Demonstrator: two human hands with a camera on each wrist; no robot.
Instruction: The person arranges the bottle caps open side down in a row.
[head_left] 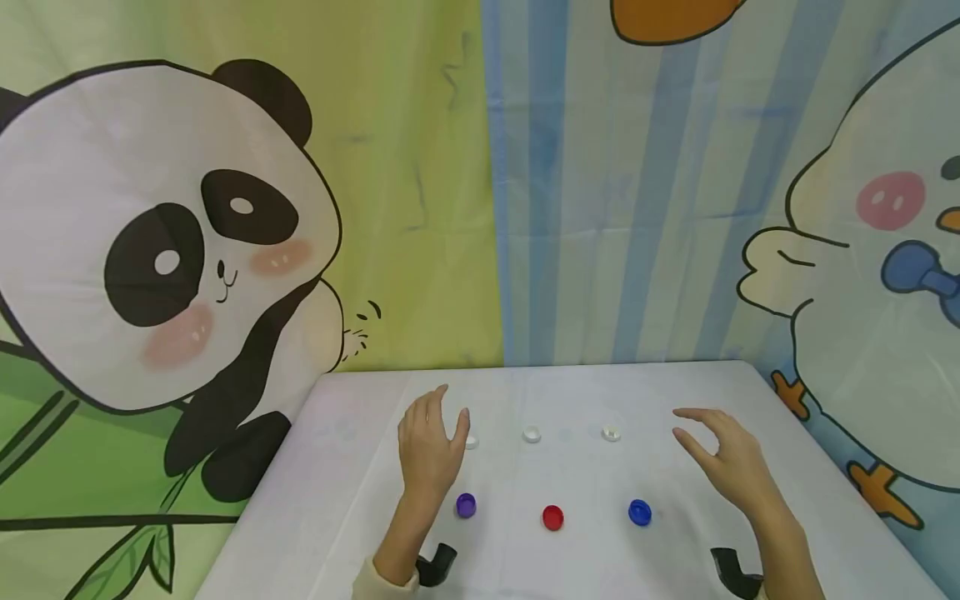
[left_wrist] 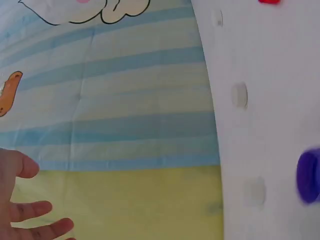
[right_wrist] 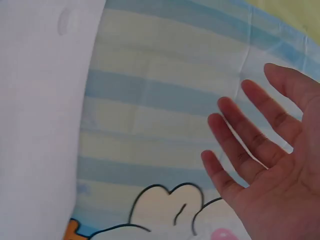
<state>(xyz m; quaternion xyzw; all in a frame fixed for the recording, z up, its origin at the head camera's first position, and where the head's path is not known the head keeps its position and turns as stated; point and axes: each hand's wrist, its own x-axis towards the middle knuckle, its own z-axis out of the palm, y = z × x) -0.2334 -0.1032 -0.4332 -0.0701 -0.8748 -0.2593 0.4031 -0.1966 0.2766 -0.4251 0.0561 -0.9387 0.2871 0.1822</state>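
Observation:
My left hand [head_left: 431, 446] hovers over the left of the table, fingers up and thumb apart, holding nothing. It partly covers one white round cap [head_left: 472, 442]. Just right of its wrist lies a purple bottle cap [head_left: 466, 505], large in the left wrist view. A red cap [head_left: 552, 517] and a blue cap [head_left: 640, 512] continue that front row. Behind them sit a middle white cap [head_left: 532, 434] and a right white cap [head_left: 611, 433]. Off to the right of the caps, my right hand [head_left: 727, 458] is raised with fingers spread and nothing in it.
The caps lie on a white table [head_left: 570, 567] whose far edge meets a printed curtain [head_left: 420, 167] with a panda and a white bird. Black curved wrist pieces [head_left: 437, 565] show at both wrists.

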